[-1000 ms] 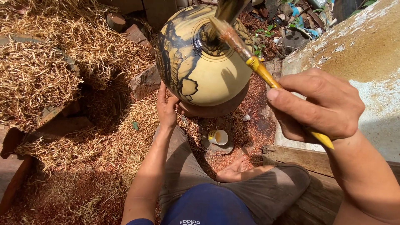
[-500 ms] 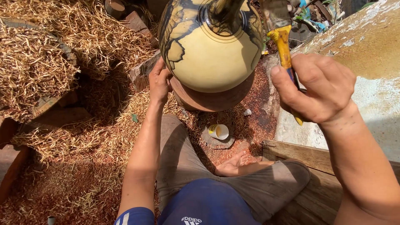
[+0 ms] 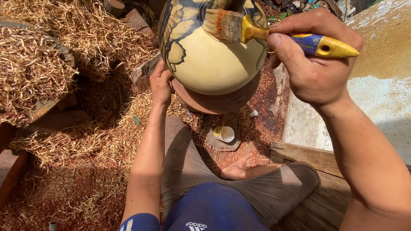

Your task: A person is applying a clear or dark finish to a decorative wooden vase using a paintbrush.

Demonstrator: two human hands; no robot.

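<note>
Straw and reddish sawdust cover the ground where the person sits with one bare foot tucked in. Just ahead, a big round yellow vase with dark markings stands on a brown base. The right hand has its grip clamped on the yellow handle of a paintbrush, whose bristles touch the vase's shoulder. The left hand rests against the base's left edge, fingers curled on it. A small white cup sits on the ground below the vase.
</note>
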